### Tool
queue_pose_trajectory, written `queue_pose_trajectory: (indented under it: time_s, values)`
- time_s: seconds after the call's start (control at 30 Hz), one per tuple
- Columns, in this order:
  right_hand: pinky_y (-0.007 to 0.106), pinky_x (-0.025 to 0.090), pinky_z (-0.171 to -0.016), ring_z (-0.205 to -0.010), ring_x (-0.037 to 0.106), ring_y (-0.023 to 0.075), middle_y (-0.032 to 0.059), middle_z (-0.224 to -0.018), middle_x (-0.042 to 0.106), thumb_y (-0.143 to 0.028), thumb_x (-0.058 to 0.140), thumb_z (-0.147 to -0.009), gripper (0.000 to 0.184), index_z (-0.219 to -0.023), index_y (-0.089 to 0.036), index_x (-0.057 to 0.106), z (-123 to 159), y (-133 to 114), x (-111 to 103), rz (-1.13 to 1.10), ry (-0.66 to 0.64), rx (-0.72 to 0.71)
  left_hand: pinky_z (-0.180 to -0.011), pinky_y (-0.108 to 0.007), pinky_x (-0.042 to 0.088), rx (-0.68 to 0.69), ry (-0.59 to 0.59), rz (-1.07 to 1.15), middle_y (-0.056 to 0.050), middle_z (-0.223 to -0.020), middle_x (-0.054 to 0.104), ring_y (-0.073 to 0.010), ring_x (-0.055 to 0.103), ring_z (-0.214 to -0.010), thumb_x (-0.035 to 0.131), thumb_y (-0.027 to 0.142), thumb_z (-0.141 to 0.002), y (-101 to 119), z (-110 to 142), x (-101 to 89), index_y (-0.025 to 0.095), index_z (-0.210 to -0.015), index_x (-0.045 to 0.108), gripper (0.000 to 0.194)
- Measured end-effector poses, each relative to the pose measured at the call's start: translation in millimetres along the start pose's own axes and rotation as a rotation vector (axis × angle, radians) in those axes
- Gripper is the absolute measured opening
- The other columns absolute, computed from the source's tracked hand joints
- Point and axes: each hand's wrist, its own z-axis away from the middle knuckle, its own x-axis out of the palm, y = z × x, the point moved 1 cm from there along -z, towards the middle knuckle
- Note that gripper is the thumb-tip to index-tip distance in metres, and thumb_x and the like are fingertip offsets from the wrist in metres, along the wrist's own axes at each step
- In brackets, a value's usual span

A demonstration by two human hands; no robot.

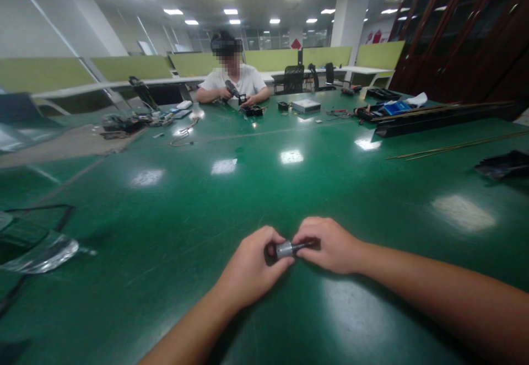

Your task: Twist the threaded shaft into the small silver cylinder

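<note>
Between my hands, low over the green table [264,188], lies a small silver metal cylinder [284,250] with a dark, narrow stem [301,246] pointing right. My left hand [254,263] wraps its thumb and fingers round the cylinder, whose left end is partly hidden in the grip. The fingers of my right hand [328,245] pinch the stem, covering part of its far tip. What kind of part this is I cannot make out.
Across the table a person [233,81] in a white shirt works with a dark handheld tool [232,88]. A long black channel [438,119] and thin rods [454,144] lie to the right. A black bag [504,165] sits far right; shiny plastic [45,252] is at left.
</note>
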Motion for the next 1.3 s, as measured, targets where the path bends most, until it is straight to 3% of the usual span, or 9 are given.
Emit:
queue_pose_trajectory:
  time_s: [1.3]
  values:
    - [0.031,0.044,-0.077,-0.079,0.063,0.0178,0.0028,-0.081,0.07,-0.017,0.07,-0.078,0.012,-0.09,-0.019,0.072,3.8,7.9,-7.9,0.032,-0.008,-0.011,-0.066,-0.026,0.042,-0.021,-0.01,-0.005,0.0,-0.078,0.061,-0.0167,0.057,-0.072,0.071,0.025,-0.078,0.8,-1.3,-1.8,0.018,-0.085,0.06,0.015]
